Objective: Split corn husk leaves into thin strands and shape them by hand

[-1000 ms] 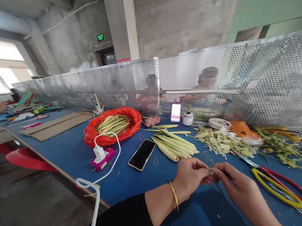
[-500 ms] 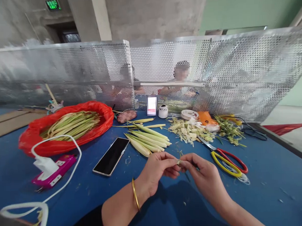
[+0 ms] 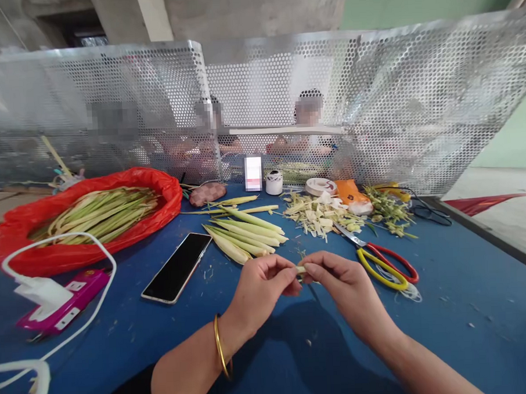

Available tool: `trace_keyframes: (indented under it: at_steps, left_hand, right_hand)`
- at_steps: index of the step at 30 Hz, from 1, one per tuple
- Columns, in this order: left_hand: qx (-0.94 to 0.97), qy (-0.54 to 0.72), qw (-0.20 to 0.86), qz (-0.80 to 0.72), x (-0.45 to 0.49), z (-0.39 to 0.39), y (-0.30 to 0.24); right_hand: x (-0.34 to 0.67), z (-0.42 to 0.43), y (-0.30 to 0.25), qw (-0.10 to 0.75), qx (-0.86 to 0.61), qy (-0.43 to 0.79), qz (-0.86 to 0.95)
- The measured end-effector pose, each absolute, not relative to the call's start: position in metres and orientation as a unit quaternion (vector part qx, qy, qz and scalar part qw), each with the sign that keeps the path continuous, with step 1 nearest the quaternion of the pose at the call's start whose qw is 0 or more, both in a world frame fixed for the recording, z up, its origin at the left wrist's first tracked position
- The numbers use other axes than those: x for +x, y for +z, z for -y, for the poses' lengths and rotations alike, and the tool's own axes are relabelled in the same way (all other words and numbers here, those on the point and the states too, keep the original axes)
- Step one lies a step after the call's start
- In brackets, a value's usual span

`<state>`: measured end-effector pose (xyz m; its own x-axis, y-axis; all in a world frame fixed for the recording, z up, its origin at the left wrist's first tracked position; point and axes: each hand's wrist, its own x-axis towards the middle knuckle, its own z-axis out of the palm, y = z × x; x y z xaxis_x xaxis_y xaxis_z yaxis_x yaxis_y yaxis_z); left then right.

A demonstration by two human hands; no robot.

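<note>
Over the blue table, my left hand (image 3: 262, 284) and my right hand (image 3: 342, 278) meet fingertip to fingertip. Pinched between both is a small pale green leaf strip (image 3: 300, 269); most of it is hidden by the fingers. Just beyond my left hand lies a fan of long pale green leaves (image 3: 251, 235), pointed at one end. Red-and-yellow-handled scissors (image 3: 388, 267) rest to the right of my right hand, blades partly apart, with white thread under the handles. Behind them is a heap of pale leaf scraps (image 3: 314, 215).
At left, a red plastic bag (image 3: 159, 219) holds long green strips. A dark-screened phone (image 3: 176, 269) and a purple power strip (image 3: 71, 304) with a white cable lie nearer. A tape roll (image 3: 320, 186) and white jar (image 3: 274, 183) stand before the perforated metal screen (image 3: 279, 74); people sit behind it.
The view has tilted down and turned slightly right, so the table things appear further left and higher. A little more of the strip shows between my fingertips; both hands keep their pinch.
</note>
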<state>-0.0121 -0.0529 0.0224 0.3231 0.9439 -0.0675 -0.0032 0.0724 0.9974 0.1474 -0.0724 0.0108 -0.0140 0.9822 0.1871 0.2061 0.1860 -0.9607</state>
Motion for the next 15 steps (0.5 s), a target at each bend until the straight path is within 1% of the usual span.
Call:
trace_keyframes:
  at_steps: [2, 6, 10, 15]
  left_hand:
    - [0.518, 0.392, 0.630, -0.426, -0.013, 0.052, 0.023]
    - [0.460, 0.373, 0.687, -0.421, -0.014, 0.050, 0.018]
    - [0.463, 0.377, 0.677, -0.431, -0.013, 0.050, 0.015]
    - [0.468, 0.383, 0.661, -0.445, -0.008, 0.052, 0.012]
  right_hand:
    - [0.148, 0.072, 0.011, 0.484, -0.502, 0.365, 0.617]
    - [0.149, 0.074, 0.011, 0.470, -0.488, 0.232, 0.698]
    - [0.149, 0.077, 0.009, 0.455, -0.481, 0.173, 0.730]
    - [0.149, 0.079, 0.005, 0.444, -0.501, 0.151, 0.728]
